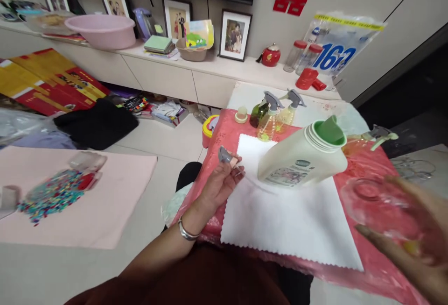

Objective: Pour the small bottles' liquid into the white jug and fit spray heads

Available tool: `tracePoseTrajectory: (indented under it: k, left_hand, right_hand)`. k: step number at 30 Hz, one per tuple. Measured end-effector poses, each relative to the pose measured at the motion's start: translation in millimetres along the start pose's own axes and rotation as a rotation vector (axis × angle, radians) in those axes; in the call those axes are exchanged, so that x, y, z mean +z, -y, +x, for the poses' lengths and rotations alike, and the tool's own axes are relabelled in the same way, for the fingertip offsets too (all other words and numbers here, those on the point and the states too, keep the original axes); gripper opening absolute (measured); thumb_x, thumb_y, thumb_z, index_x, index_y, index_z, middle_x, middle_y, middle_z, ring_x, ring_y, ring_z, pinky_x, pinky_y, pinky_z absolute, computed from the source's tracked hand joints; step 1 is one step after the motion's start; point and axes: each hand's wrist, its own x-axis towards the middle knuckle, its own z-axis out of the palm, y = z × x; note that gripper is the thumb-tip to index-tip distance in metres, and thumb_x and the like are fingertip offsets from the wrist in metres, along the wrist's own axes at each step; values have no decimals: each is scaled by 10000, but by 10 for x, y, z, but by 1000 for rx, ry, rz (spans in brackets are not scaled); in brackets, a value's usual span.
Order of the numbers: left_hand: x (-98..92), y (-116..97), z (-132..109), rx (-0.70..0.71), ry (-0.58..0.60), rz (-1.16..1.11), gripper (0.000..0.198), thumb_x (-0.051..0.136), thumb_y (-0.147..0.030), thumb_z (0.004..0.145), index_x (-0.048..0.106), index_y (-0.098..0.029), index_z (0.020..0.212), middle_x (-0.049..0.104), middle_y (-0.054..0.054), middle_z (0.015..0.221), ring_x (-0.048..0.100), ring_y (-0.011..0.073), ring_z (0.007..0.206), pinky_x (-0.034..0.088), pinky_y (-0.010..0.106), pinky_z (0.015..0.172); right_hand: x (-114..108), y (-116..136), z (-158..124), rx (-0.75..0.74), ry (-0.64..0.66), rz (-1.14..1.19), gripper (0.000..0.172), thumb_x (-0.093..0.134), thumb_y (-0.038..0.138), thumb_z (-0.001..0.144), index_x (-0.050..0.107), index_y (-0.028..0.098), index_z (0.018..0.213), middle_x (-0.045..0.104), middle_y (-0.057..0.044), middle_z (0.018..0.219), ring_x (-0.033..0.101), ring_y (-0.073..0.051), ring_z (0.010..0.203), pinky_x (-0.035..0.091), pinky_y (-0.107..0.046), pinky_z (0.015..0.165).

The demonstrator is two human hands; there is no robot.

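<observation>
Pinching a grey spray head (226,155) with a thin clear tube, your left hand (219,186) rests at the left edge of the white cloth (287,221). Your right hand (416,230), blurred, wraps a clear bottle (376,200) off the cloth's right edge. One cream jug (297,162) lies tilted on the cloth; two spray bottles (268,125) stand beyond its far edge. The cloth's near half lies open.

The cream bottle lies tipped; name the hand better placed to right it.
Probably left: the left hand is beside the cream plastic bottle, holding only a grey spray head; the right hand holds a clear container.
</observation>
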Motion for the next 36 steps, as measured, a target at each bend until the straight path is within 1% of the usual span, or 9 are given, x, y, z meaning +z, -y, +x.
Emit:
tracePoseTrajectory:
  k: [1, 3, 5, 8, 11, 20, 24, 29, 36]
  left_hand:
    - [20, -49, -3, 19, -20, -5, 395, 901, -270, 717, 685, -185, 1037, 745, 5, 1046, 714, 105, 849, 595, 251, 856]
    - [50, -131, -13, 46, -53, -6, 407, 901, -275, 717, 681, -180, 1046, 761, 6, 1018, 725, 109, 843, 607, 244, 832]
    - [66, -189, -25, 70, -70, 3, 384, 885, -271, 740, 678, -183, 1051, 770, 4, 1000, 730, 106, 839, 612, 233, 817]
    - [83, -238, -39, 93, -72, 24, 334, 864, -270, 767, 681, -192, 1036, 773, 0, 1009, 729, 101, 850, 613, 222, 824]
    - [115, -254, -53, 96, -63, 38, 344, 872, -281, 757, 684, -200, 1034, 769, -8, 1014, 723, 97, 853, 609, 214, 824]
    - [208, -252, -111, 80, -22, 112, 418, 930, -308, 668, 699, -200, 1000, 752, -25, 982, 710, 86, 786, 600, 204, 780]
    - [214, -237, -115, 81, -5, 140, 411, 925, -304, 676, 704, -205, 1008, 747, -20, 993, 710, 91, 781, 601, 215, 773]
    - [217, -183, -129, 63, 13, 172, 465, 940, -327, 647, 702, -176, 1016, 739, 2, 1006, 716, 107, 787, 600, 234, 789]
    - [207, -73, -185, 25, 67, 182, 420, 923, -312, 678, 718, -199, 1026, 731, 17, 1010, 711, 123, 814, 577, 265, 838]
  right_hand:
    - [96, 95, -112, 26, 69, 25, 710, 603, 756, 878, 524, 363, 1464, 601, -38, 1303, 630, -314, 1101, 581, -469, 689]
    - [306, 268, -307, 32, 154, 72, 648, 551, 653, 955, 463, 324, 1506, 552, -58, 1362, 567, -343, 1193, 560, -533, 824]
    - [516, 391, -454, -2, 172, 113, 604, 508, 572, 999, 417, 277, 1519, 523, -92, 1371, 528, -354, 1211, 512, -572, 924]
    - [761, 495, -581, -13, 182, 145, 554, 488, 486, 1021, 398, 240, 1509, 486, -114, 1386, 485, -346, 1237, 472, -563, 982]
    - [886, 564, -616, 18, 228, 175, 538, 484, 448, 1021, 393, 232, 1505, 456, -115, 1410, 448, -332, 1273, 456, -550, 1011]
    - [970, 696, -609, 51, 255, 247, 563, 516, 382, 999, 375, 252, 1528, 430, -93, 1449, 415, -304, 1320, 450, -543, 1048]
    - [983, 729, -625, 56, 271, 267, 584, 531, 380, 986, 368, 257, 1533, 420, -85, 1463, 410, -297, 1331, 454, -536, 1052]
    - [1007, 775, -609, 48, 276, 291, 602, 535, 363, 977, 358, 262, 1545, 423, -89, 1460, 413, -300, 1333, 453, -533, 1056]
    - [1012, 855, -615, 57, 297, 319, 616, 532, 389, 987, 332, 281, 1560, 422, -88, 1458, 416, -305, 1324, 476, -550, 1025]
